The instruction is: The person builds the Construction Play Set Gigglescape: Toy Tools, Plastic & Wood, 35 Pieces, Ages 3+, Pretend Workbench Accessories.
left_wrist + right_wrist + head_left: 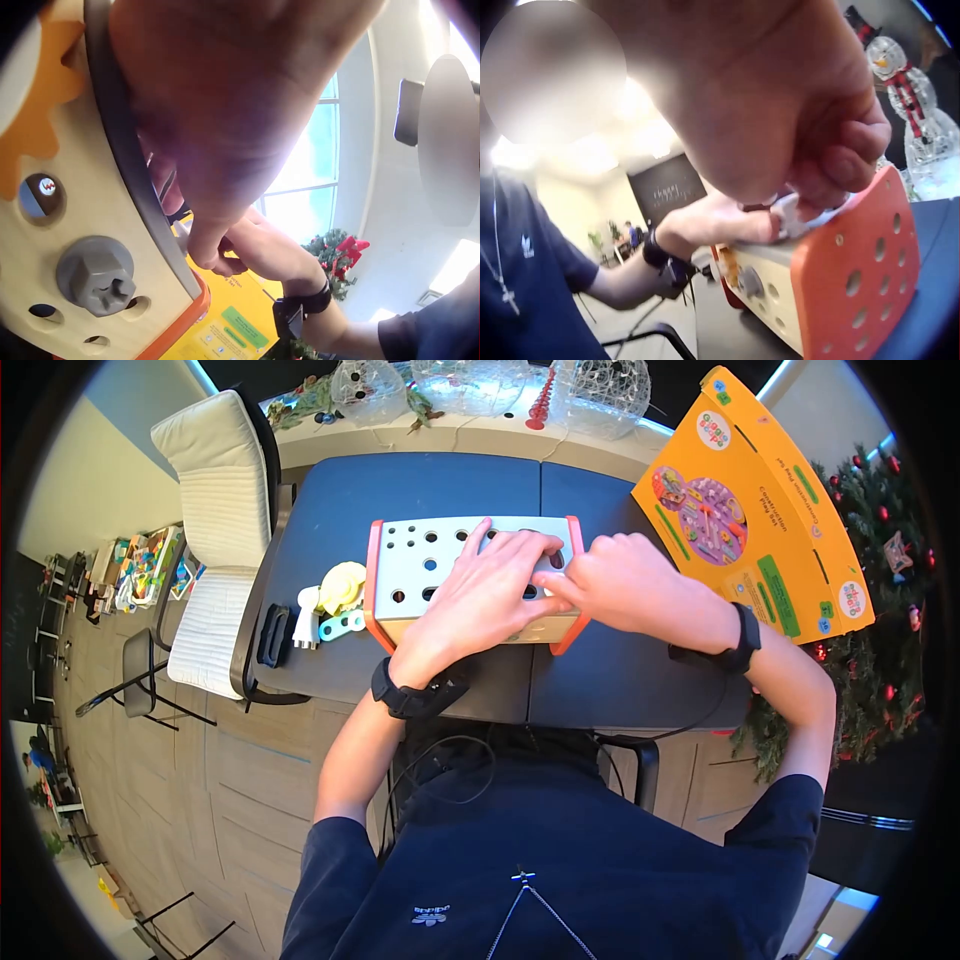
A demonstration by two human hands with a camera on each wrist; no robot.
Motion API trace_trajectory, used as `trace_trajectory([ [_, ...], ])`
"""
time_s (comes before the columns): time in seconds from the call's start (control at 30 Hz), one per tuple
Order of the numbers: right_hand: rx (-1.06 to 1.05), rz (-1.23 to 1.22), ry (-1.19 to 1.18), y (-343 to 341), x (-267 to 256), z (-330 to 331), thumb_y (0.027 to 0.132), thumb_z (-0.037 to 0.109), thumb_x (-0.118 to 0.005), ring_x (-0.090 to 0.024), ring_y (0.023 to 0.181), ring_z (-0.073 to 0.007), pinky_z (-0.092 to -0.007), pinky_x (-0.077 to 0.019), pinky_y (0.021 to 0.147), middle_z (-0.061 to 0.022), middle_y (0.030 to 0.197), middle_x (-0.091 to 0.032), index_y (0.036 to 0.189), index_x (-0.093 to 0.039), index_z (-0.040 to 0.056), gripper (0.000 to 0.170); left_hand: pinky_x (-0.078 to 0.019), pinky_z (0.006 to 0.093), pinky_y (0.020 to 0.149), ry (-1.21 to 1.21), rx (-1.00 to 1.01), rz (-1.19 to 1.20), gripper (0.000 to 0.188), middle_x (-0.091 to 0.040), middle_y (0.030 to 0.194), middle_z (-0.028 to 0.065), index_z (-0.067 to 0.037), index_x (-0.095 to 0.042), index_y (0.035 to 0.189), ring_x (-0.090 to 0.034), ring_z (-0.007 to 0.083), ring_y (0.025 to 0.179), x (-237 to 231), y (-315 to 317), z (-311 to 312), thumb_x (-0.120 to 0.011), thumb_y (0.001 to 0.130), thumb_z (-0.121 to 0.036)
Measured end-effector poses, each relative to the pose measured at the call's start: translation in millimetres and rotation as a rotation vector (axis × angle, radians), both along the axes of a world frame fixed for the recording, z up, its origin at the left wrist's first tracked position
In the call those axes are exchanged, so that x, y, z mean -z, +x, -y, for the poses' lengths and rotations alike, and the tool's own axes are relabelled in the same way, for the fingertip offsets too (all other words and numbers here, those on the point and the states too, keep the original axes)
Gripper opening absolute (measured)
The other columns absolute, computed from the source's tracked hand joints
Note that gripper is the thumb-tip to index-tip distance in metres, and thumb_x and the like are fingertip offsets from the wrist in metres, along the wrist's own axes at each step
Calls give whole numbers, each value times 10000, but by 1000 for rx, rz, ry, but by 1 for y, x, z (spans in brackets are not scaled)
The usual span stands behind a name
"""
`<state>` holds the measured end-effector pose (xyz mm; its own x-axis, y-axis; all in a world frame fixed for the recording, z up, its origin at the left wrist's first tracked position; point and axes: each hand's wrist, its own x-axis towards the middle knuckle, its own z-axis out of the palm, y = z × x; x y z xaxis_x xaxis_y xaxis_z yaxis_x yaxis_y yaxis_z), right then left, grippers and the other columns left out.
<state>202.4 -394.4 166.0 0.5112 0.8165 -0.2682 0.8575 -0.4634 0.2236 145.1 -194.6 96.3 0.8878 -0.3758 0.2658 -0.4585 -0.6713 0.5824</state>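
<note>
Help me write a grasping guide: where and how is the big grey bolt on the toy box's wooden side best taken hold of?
Probably by the six-sided head of the grey bolt, thumb and finger on opposite flats, coming from the person's side, straight at the wooden panel. The head juts out past its round collar, leaving flats exposed.

Head view looks down from above; 2 close wrist views share the holed box (408, 580), facing seemingly opposite ways.
</note>
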Motion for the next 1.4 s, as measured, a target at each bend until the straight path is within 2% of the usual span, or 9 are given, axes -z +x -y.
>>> trace_trajectory([
  [0.1, 49, -38, 22, 3, -13, -1, 1026, 352, -624, -739, 713, -297, -386, -583, 603, -118, 804, -687, 899, -628, 74, 306, -206, 603, 1292, -78, 58, -12, 581, -654, 1374, 135, -72, -573, 1404, -565, 318, 1366, 6, 5, -9, -794, 920, -306],
  [0.2, -467, 116, 429, 18, 10, 12, 987, 306, -657, -743, 736, -288, -371, -595, 642, -116, 896, -677, 919, -607, 78, 243, -216, 602, 1286, -90, 89, 11, 578, -648, 1376, 142, -51, -601, 1382, -549, 306, 1387, 11, 9, -16, -782, 921, -349],
  [0.3, -655, 262, 392, 23, 23, 14, 954, 262, -677, -745, 755, -286, -367, -604, 681, -109, 970, -658, 940, -581, 86, 202, -217, 597, 1288, -15, 67, 67, 574, -641, 1393, 134, -61, -606, 1373, -546, 305, 1390, 6, 4, -12, -791, 912, -350],
  [0.63, 160, -310, -61, 9, -22, -4, 1027, 297, -617, -741, 734, -318, -428, -603, 651, -124, 823, -693, 1076, -659, 41, 264, -222, 583, 1291, -26, 91, -16, 539, -636, 1415, 85, -87, -582, 1403, -543, 304, 1384, 3, 6, -13, -767, 920, -239],
  [0.73, -356, -41, 416, 9, -2, 11, 1015, 269, -634, -747, 783, -302, -426, -607, 679, -125, 890, -695, 1021, -616, 56, 214, -216, 581, 1294, -16, 97, -20, 574, -630, 1428, 106, -85, -552, 1442, -534, 310, 1400, 6, 8, -17, -753, 922, -221],
  [0.83, -587, 135, 365, 19, 12, 11, 999, 245, -653, -747, 827, -304, -422, -605, 689, -131, 948, -690, 999, -566, 71, 195, -225, 582, 1290, 0, 72, 17, 587, -629, 1418, 150, -56, -549, 1443, -528, 308, 1410, 0, 3, -12, -739, 923, -250],
  [1.13, 175, -341, 47, 9, -15, -3, 1086, 290, -536, -710, 689, -366, -480, -577, 679, -158, 774, -675, 1215, -667, 68, 288, -202, 564, 1306, -58, 63, -2, 664, -609, 1468, 154, -74, -491, 1519, -531, 319, 1408, 2, 1, -7, -730, 908, -175],
  [1.3, -488, 85, 513, 13, 16, 9, 994, 249, -638, -679, 706, -261, -387, -549, 641, -64, 770, -619, 929, -611, 77, 186, -181, 570, 1314, -85, 89, -38, 699, -598, 1469, 170, -65, -462, 1528, -524, 323, 1413, 3, 5, -15, -578, 842, -6],
  [1.4, -713, 313, 450, 21, 24, 4, 951, 229, -663, -658, 678, -203, -326, -540, 611, -31, 753, -591, 843, -557, 101, 199, -188, 578, 1309, -94, 85, -31, 736, -605, 1445, 186, -60, -452, 1529, -517, 329, 1420, 4, 4, -14, -550, 803, 6],
])
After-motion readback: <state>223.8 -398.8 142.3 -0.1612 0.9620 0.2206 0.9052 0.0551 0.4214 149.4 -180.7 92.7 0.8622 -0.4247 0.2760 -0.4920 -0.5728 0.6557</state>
